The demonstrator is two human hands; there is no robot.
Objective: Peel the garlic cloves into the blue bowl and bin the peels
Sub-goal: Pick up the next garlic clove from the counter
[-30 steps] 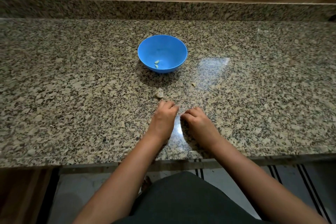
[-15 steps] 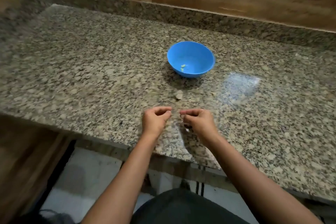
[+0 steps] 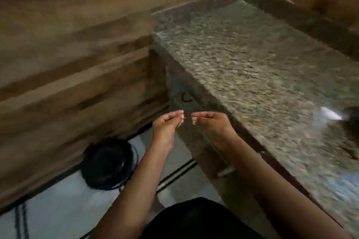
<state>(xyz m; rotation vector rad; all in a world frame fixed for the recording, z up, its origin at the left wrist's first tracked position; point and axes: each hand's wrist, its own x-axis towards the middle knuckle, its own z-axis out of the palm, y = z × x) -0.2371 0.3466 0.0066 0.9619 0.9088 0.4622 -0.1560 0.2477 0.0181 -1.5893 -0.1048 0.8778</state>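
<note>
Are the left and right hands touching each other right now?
Apart. The head view shows a narrow strip of the counter front between the fingertips of the left hand and the right hand.

Motion blur: you cannot tell whether the left hand (image 3: 166, 124) or right hand (image 3: 210, 123) holds anything. The right edge crops the tabletop (image 3: 252, 64).

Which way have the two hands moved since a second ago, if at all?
Yes. Left hand and right hand have left the counter top; they now hang past its front edge, over the floor, nearer the black bin.
</note>
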